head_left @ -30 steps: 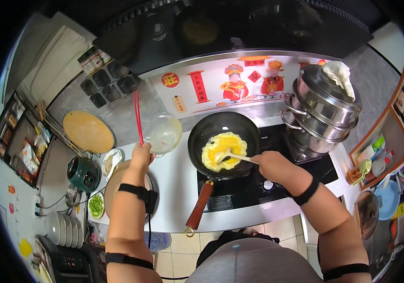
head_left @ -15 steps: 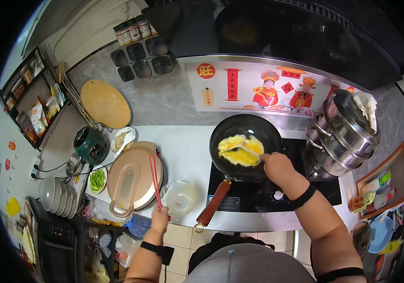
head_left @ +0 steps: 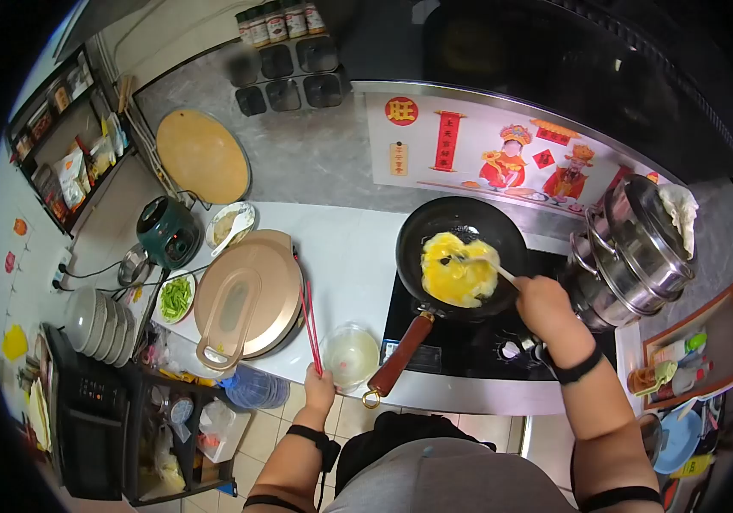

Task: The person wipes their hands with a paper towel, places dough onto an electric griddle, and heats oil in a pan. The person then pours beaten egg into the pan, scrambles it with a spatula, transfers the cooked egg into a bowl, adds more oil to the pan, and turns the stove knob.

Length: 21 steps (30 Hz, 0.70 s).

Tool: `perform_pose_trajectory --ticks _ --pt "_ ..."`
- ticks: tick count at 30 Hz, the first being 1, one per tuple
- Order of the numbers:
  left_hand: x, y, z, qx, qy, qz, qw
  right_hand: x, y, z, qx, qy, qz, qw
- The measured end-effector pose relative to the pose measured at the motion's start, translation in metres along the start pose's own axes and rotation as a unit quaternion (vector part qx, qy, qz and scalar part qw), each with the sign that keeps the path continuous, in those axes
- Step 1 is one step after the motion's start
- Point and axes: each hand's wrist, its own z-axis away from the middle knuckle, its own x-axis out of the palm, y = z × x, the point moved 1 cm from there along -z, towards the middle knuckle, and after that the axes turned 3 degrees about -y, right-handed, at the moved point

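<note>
My right hand (head_left: 546, 312) is closed round the handle of a pale spatula (head_left: 503, 272), its blade in the pan. Yellow egg (head_left: 452, 278), partly set with runny patches, lies in the black wok (head_left: 422, 222). The wok's reddish wooden handle (head_left: 402, 350) points toward me, with no hand on it. My left hand (head_left: 319, 393) grips a pair of red chopsticks (head_left: 310, 329), held upright over the counter's front edge. Just right of that hand, close to or touching it, is a clear bowl (head_left: 353, 355) with a little residue inside.
The wok sits on a black cooktop (head_left: 469, 346). Stacked steel steamer pots (head_left: 631, 256) stand to its right. Left are a round beige appliance (head_left: 247, 295), a plate of chopped greens (head_left: 176, 297), a dish with a white spoon (head_left: 231, 227) and a green cooker (head_left: 167, 232). A range hood (head_left: 554, 77) overhangs the back.
The egg is pushed into a more bunched shape with a dark gap in it. The spatula has shifted toward the wok's right side. The camera view has shifted.
</note>
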Motion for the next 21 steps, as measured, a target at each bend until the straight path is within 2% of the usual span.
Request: perform_pose_trajectory --ticks 2,5,10,13,15,16,19,21 --pt "0.002 0.007 -0.01 -0.011 -0.002 -0.022 1.0 -0.012 -0.003 0.02 0.009 -0.023 0.013 1.0" --pt "0.005 0.008 -0.031 0.02 0.001 -0.055 0.998 -0.013 -0.016 0.035 -0.058 0.009 -0.041 0.997" --pt "0.005 0.011 -0.067 0.028 -0.014 -0.075 0.997 0.016 -0.011 0.003 -0.009 0.039 -0.047 0.998" --pt "0.002 0.013 -0.083 0.025 -0.016 -0.1 0.995 0.004 -0.001 0.017 0.024 0.027 -0.018 0.999" --pt "0.0 0.013 -0.094 0.024 -0.021 -0.118 0.992 -0.003 0.0 0.029 0.025 -0.018 -0.019 0.999" --pt "-0.001 0.009 -0.1 0.028 -0.017 -0.135 0.99 -0.003 0.001 0.03 0.012 0.043 -0.045 0.998" --pt "-0.002 0.004 -0.112 0.054 -0.012 -0.176 0.983 0.011 -0.005 -0.007 0.058 0.078 -0.061 0.993" --pt "-0.002 0.004 -0.114 0.073 -0.006 -0.197 0.978 0.029 -0.006 -0.029 0.073 0.062 -0.073 0.993"
